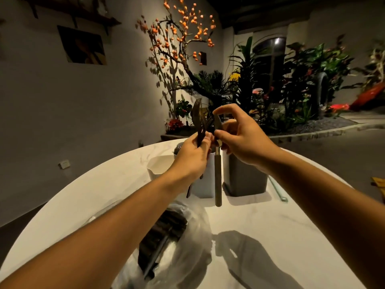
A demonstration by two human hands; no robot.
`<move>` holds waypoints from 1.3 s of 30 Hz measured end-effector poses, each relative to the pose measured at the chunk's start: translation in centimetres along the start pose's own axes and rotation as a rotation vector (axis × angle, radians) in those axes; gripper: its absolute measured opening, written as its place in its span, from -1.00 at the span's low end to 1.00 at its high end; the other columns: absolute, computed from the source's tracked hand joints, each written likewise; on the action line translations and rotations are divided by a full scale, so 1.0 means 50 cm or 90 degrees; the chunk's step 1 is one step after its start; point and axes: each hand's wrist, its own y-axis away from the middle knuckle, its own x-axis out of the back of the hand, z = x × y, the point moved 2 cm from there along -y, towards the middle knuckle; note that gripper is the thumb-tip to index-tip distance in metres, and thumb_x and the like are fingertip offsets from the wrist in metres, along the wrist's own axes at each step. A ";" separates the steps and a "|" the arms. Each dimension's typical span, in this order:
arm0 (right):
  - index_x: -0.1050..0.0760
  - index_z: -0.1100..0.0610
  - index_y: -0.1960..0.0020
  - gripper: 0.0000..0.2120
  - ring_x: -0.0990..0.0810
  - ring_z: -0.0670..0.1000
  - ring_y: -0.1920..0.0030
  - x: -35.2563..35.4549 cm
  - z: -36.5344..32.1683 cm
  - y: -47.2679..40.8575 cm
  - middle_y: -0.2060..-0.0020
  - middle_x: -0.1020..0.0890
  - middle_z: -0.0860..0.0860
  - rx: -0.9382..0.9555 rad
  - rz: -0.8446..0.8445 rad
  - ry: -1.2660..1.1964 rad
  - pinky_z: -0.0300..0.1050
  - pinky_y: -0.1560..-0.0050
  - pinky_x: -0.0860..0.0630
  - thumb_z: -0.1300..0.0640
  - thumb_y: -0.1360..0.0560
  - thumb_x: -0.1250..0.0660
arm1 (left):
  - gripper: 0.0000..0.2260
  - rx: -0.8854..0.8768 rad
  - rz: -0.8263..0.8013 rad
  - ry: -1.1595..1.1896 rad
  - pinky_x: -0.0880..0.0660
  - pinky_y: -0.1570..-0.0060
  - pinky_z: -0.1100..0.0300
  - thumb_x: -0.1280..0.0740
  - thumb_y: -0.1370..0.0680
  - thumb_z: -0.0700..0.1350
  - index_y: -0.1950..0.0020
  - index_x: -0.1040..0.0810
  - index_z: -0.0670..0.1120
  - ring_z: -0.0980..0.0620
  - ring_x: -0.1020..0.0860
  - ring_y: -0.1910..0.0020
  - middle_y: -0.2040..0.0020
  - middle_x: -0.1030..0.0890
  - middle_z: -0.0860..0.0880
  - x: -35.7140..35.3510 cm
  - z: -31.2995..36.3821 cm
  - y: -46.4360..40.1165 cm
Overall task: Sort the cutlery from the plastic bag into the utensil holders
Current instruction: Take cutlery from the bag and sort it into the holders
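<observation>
Left hand: your left hand (192, 158) is raised over the tabletop (270, 222), its fingers (205, 142) curled round a bunch of dark forks (199, 122) whose tines point up.
Right hand: your right hand (243, 138) is just beside the left one; thumb and forefinger pinch a knife (218, 163) near the base of its blade, and the other fingers are loosely bent.
Knife: it hangs upright with the blade up, its long handle pointing down in front of the gap between two holders, its end above the tabletop.
White holder: a white utensil holder (205, 180) stands below your left hand, partly hidden by it.
Grey holder: a dark grey square holder (244, 176) stands just to the right of the white one, below your right hand.
Third holder: a low white container (157, 166) stands to the left of the white holder.
Plastic bag: the clear plastic bag (187, 236) lies on the tabletop near you, between your forearms, with dark-handled cutlery (162, 232) inside.
Straw: a pale green stick (278, 190) lies on the tabletop right of the grey holder.
</observation>
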 end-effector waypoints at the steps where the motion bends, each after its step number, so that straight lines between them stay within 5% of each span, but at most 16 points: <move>1: -0.35 -0.05 -0.31 -0.64 -0.63 -0.07 0.23 0.014 -0.001 -0.008 0.16 -0.61 0.06 0.009 0.012 0.022 -0.29 0.31 -0.54 0.23 -0.59 -0.29 | -0.82 -0.012 -0.007 -0.011 -0.52 -0.07 0.04 -0.13 -0.69 0.07 -0.09 -0.52 0.11 0.04 -0.55 0.05 0.09 -0.60 0.02 -0.007 0.011 -0.010; 9: -0.31 -0.07 -0.30 -0.51 -0.66 0.02 0.13 0.115 -0.011 -0.063 0.15 -0.58 -0.06 0.108 0.102 0.235 0.10 0.08 -0.65 0.27 -0.49 -0.40 | -0.73 -0.048 -0.067 -0.036 -0.31 0.36 0.20 -0.15 -0.71 0.00 0.13 -0.49 -0.03 0.20 -0.38 0.53 0.41 -0.51 0.10 -0.074 0.089 -0.094; 15: -0.26 -0.01 -0.40 -0.31 -0.63 0.04 0.10 0.153 0.003 -0.077 0.05 -0.55 -0.05 0.135 0.139 0.372 0.07 0.10 -0.65 0.25 -0.39 -0.51 | -0.76 -0.015 -0.085 -0.046 -0.38 0.34 0.17 -0.13 -0.71 -0.01 -0.09 -0.55 -0.09 0.09 -0.33 0.42 0.21 -0.57 -0.06 -0.111 0.107 -0.140; 18: -0.26 -0.01 -0.41 -0.31 -0.63 0.06 0.10 0.167 0.019 -0.086 0.03 -0.56 -0.02 0.132 0.151 0.373 0.11 0.11 -0.65 0.24 -0.40 -0.51 | -0.76 0.001 -0.107 -0.042 -0.37 0.38 0.20 -0.13 -0.72 -0.01 -0.15 -0.54 -0.09 0.10 -0.33 0.42 0.29 -0.50 -0.02 -0.125 0.106 -0.152; 25: -0.26 0.00 -0.41 -0.30 -0.62 0.02 0.07 0.185 0.014 -0.123 0.03 -0.54 -0.03 0.155 0.175 0.354 0.00 0.05 -0.64 0.19 -0.38 -0.52 | -0.78 -0.020 -0.100 -0.029 -0.34 0.50 0.29 -0.12 -0.72 -0.05 0.06 -0.47 -0.02 0.13 -0.32 0.48 0.51 -0.49 0.12 -0.125 0.142 -0.193; 31: -0.30 -0.05 -0.34 -0.44 -0.64 0.05 0.09 0.166 0.116 -0.109 0.07 -0.64 -0.04 0.094 0.120 0.401 0.15 0.06 -0.63 0.19 -0.45 -0.47 | -0.77 0.073 -0.169 -0.097 -0.35 0.48 0.25 -0.13 -0.73 -0.05 -0.15 -0.54 -0.09 0.12 -0.32 0.50 0.08 -0.66 -0.08 -0.131 0.057 -0.195; 39: -0.32 -0.06 -0.28 -0.54 -0.65 0.08 0.08 0.147 0.173 -0.105 0.06 -0.69 -0.03 0.040 0.075 0.467 0.13 0.08 -0.63 0.25 -0.49 -0.39 | -0.72 0.089 -0.166 -0.016 -0.25 0.51 0.28 -0.12 -0.72 -0.07 -0.14 -0.55 -0.20 0.14 -0.25 0.52 0.34 -0.38 0.00 -0.123 0.024 -0.194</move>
